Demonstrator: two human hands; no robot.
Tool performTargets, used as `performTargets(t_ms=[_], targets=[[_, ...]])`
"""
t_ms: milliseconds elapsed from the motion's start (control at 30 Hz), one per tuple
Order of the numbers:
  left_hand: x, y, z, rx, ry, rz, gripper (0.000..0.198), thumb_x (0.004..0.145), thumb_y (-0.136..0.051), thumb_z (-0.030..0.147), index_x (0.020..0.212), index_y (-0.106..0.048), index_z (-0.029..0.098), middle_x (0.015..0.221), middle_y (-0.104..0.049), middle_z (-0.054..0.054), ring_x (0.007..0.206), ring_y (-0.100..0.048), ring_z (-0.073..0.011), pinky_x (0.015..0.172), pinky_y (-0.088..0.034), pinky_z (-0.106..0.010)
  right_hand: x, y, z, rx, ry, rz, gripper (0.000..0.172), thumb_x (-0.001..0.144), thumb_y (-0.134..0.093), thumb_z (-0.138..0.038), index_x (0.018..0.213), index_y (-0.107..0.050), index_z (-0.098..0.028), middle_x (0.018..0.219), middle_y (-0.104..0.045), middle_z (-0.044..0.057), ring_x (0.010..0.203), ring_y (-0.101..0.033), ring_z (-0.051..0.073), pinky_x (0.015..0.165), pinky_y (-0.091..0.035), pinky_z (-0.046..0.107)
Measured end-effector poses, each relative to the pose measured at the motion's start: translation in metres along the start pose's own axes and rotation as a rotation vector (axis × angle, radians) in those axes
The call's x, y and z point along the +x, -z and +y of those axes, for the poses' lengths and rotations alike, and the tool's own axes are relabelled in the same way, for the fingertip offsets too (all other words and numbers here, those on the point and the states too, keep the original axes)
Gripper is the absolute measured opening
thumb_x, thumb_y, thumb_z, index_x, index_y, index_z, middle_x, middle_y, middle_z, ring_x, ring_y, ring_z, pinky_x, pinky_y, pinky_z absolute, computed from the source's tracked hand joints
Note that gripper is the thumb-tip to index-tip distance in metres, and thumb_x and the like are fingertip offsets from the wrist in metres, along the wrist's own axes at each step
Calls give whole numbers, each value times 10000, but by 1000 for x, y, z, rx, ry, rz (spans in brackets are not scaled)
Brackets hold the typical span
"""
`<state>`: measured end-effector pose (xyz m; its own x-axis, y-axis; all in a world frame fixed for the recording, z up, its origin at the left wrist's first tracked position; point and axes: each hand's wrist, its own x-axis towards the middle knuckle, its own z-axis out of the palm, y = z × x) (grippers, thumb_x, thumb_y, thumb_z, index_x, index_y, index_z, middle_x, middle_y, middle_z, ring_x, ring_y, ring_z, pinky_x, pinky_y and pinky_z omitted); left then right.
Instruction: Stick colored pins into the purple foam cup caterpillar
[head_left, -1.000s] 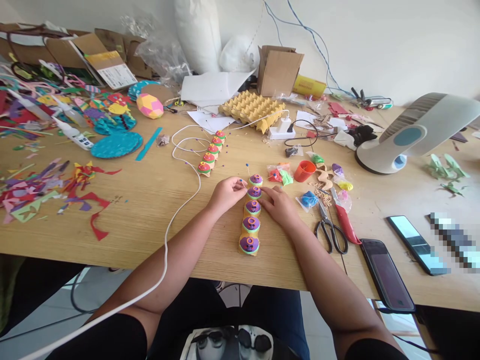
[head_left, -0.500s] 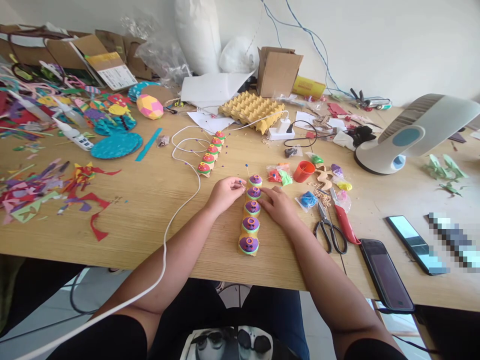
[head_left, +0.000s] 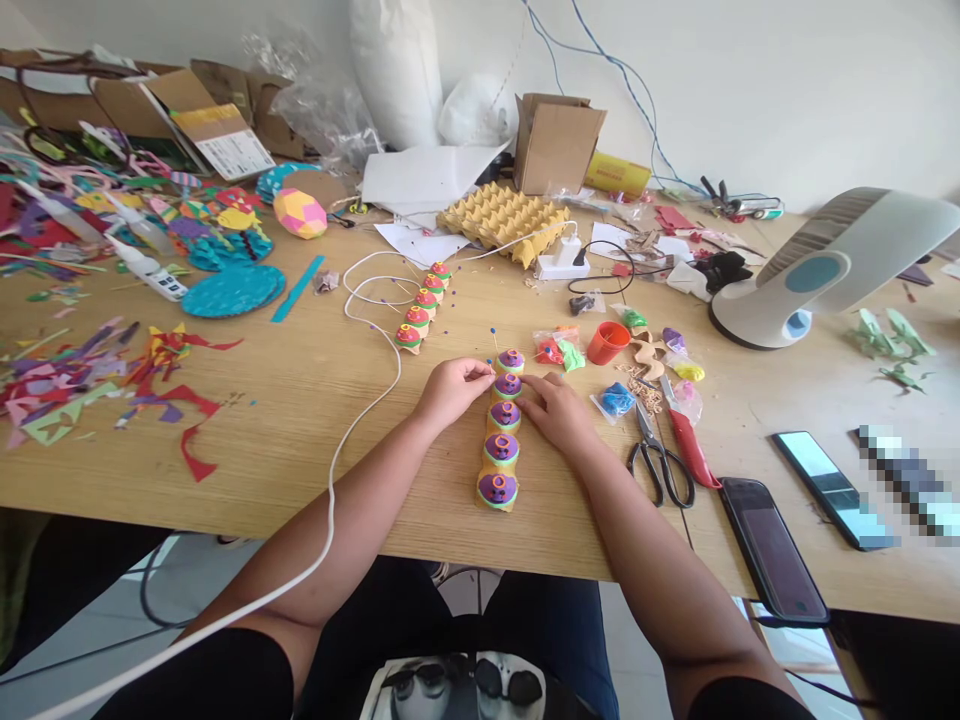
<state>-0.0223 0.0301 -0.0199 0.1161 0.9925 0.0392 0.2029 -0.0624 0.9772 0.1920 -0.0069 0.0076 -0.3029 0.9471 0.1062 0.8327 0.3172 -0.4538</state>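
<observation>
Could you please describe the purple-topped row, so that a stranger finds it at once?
On the wooden table, find the person's left hand and right hand. Between them, a row of five joined bumps runs toward the person. Purple on top, it differs clearly from the red-topped row farther back and to the left.

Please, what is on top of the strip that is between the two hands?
Five purple caps, each with a small ring, sit along the yellow strip. The bump surfaces beneath the caps are covered, so they cannot be seen.
</observation>
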Motion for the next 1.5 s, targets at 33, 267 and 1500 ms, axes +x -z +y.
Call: performTargets(t_ms=[33, 267, 1500], targets=[[0, 0, 0, 13, -8, 0, 228, 772, -727, 364, 886, -754, 168, 912, -779, -81, 841, -707, -195, 800, -555, -312, 0, 0, 0, 0, -1, 1, 387, 972, -592, -371, 1338, -626, -251, 1074, -639, 79, 970, -630, 207, 830, -448, 297], [-1, -1, -2, 87, -62, 14, 209, 805, -693, 362, 896, -740, 180, 918, -776, -76, 857, -714, -201, 807, -555, -313, 0, -1, 0, -3, 2, 4, 384, 975, -587, -372, 1336, -626, -249, 1067, -636, 76, 972, -631, 208, 830, -446, 297], [4, 14, 6, -75, 120, 91, 428, 741, -708, 239, 1161, -662, 177, 954, -723, -61, 774, -704, -165, 667, -553, -262, 0, -1, 1, 8, 9, 18, 376, 973, -590, -382, 1322, -634, -248, 1047, -640, 74, 957, -631, 213, 814, -443, 295]])
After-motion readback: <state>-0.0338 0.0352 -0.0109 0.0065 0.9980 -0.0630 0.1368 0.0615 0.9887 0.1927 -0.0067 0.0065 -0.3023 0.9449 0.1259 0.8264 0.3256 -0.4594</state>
